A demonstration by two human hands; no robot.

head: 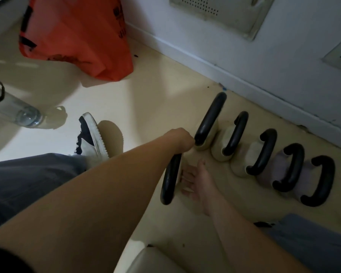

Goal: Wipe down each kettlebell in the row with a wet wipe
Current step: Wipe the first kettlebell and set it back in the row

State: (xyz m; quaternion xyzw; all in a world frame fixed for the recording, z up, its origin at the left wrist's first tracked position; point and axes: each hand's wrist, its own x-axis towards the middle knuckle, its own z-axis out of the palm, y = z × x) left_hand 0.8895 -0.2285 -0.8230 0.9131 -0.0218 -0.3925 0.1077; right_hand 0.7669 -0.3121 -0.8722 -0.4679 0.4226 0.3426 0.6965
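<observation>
Left hand: the left hand [182, 141] is curled round the top of the black handle [170, 180] of the nearest kettlebell [187, 201], gripping it.
Right hand: the right hand [194, 183] lies against that kettlebell's pale body, fingers fairly straight; whether a wipe is under it, I cannot tell.
Row: five more kettlebells [262, 154] stand side by side, nearly touching, running along the skirting board [244, 83].
Open floor: bare cream floor [156, 91] stretches between the row and the orange bag [75, 36].
Left edge: a shoe [91, 134] and a clear plastic bottle [12, 109] sit there.
Near edge: a pale cushion corner [156, 261].
</observation>
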